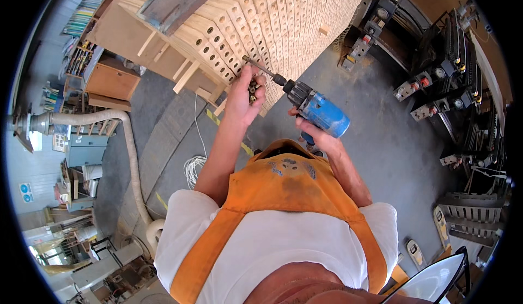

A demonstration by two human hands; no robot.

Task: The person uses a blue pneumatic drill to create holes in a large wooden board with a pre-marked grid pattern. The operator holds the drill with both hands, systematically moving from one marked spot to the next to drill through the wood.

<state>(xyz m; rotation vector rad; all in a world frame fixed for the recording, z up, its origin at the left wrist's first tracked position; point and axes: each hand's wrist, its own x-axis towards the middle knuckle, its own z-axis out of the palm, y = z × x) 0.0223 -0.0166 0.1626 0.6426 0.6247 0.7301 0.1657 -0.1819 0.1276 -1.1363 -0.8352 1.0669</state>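
Blue drill (pixel 321 113) gripped in your right hand (pixel 316 135), bit at the stacked wooden blocks (pixel 272 20). Left hand (pixel 245 94) closed on screws, steadying the bit. Driving step; next needs square alignment.

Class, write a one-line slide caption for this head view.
Right hand aims a blue drill at stacked perforated wooden boards; left hand steadies the bit.

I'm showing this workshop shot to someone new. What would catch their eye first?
Probably the blue power drill at centre, gripped by the right hand, its bit aimed at a big stack of pale wooden slats with drilled holes at the top. The left hand steadies the bit near the stack. An orange apron fills the foreground.
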